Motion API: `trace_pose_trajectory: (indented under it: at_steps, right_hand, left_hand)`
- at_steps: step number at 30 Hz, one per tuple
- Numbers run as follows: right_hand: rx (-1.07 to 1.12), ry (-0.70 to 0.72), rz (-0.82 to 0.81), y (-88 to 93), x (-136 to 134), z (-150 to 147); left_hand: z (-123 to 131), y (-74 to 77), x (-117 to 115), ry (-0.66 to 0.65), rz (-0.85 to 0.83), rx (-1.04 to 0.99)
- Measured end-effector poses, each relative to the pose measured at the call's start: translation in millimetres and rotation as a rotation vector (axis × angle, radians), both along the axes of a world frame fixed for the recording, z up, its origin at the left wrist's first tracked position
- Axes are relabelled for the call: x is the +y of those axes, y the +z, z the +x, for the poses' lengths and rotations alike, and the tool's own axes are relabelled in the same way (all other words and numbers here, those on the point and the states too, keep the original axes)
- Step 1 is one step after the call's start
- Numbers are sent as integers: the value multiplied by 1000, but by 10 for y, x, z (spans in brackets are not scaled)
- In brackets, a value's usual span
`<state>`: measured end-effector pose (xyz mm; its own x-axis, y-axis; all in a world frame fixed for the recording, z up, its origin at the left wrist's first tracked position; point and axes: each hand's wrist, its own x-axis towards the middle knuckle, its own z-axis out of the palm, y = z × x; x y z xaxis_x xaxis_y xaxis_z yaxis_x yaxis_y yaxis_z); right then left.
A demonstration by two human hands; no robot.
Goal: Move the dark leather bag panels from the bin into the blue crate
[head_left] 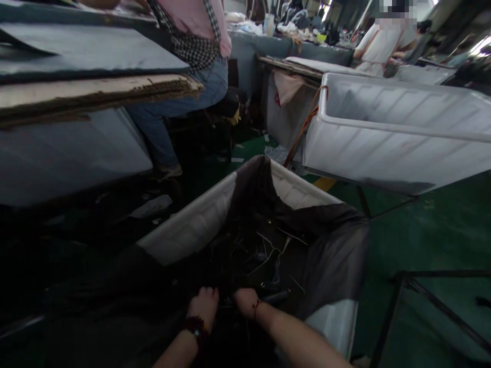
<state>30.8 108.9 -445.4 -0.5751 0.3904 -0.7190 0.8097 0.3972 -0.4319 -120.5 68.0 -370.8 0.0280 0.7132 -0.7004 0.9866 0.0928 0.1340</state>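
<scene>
A white plastic bin (pixel 187 232) stands in front of me, filled with dark cloth. Dark fabric (pixel 333 245) also drapes over its rim on several sides. Thin pale lines and small shiny metal dots show on the dark cloth pieces (pixel 249 240) inside. Over the near part of the bin, my left hand (pixel 205 306) has its fingers curled into the dark cloth. Close to its right, my right hand (pixel 245 301) is closed on the same dark cloth; its fingertips are hidden. A beaded bracelet is on the left wrist, a thin red cord on the right.
A larger white bin (pixel 391 143) stands at the back right. To the left is a layered board-topped table (pixel 92 94), with a seated person in jeans (pixel 207 87) behind it. Another person (pixel 379 48) works farther back. A dark metal frame (pixel 441 301) stands on the green floor (pixel 429 240).
</scene>
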Motion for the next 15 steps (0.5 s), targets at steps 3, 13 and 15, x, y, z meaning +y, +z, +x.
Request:
trace_pose_trajectory:
  at_steps: [3,13,15]
  right_hand:
    - [238,246,93,645,267,-25]
    - [196,-239,111,1130,1277,500]
    - [-97,-70,162,798,1052,650]
  left_hand:
    - [-36,64,33,-21,77,-131]
    - [-277,607,247,272,372,-295]
    - [-439,727,318,298,473,-100]
